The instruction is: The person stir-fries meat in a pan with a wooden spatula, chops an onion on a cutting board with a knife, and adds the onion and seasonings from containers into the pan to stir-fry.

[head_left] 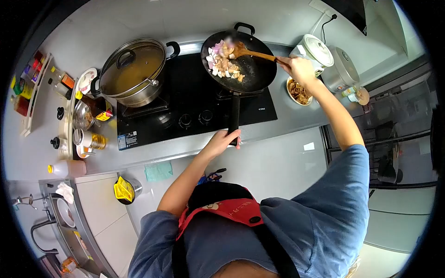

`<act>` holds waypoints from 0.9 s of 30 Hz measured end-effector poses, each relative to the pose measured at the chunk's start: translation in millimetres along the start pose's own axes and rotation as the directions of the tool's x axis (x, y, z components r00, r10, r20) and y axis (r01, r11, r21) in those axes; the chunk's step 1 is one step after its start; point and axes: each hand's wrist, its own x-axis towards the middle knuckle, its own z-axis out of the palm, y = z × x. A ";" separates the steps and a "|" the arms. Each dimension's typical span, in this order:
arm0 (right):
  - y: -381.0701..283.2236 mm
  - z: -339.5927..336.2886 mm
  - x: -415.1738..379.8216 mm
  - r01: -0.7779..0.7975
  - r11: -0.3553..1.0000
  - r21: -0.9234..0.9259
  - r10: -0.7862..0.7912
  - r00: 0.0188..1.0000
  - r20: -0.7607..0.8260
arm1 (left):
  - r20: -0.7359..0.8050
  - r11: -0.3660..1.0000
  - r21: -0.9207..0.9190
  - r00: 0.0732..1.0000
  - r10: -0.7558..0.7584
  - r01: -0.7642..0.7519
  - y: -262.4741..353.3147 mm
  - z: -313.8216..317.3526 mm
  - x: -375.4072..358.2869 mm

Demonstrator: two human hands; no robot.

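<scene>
My left hand (219, 142) is wrapped round the black handle of a wok (257, 76) that sits on the right burner. In my right hand (296, 68) is a wooden spatula (257, 54), its blade down in the wok against the food. Chopped onion (214, 56), white and purple, lies with pale brown diced pieces (228, 70) on the wok's left side. Steam or blur hides part of the food near the blade. Just below my right hand stands a bowl of brown strips (299, 91).
A lidded steel pot (134, 76) occupies the left burner of the black cooktop (185, 106). Bottles and a glass bowl (83, 116) line the left counter. A white rice cooker (315, 51) and a grey cooker (340, 69) stand at the right.
</scene>
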 end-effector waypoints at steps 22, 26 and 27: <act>-28.5 16.6 38.9 -0.159 0.978 0.138 0.141 0.981 0.134 | -0.029 1.000 0.009 0.999 0.030 -0.030 -9.8 -0.3 3.5; -26.1 35.5 27.2 -0.134 0.986 0.103 0.115 0.978 0.175 | -0.042 0.999 0.032 0.999 0.013 -0.012 -10.6 0.2 3.0; -22.2 30.4 19.9 -0.102 0.989 0.106 0.082 0.980 0.180 | -0.037 1.000 0.027 0.999 0.010 -0.009 -11.0 0.2 3.1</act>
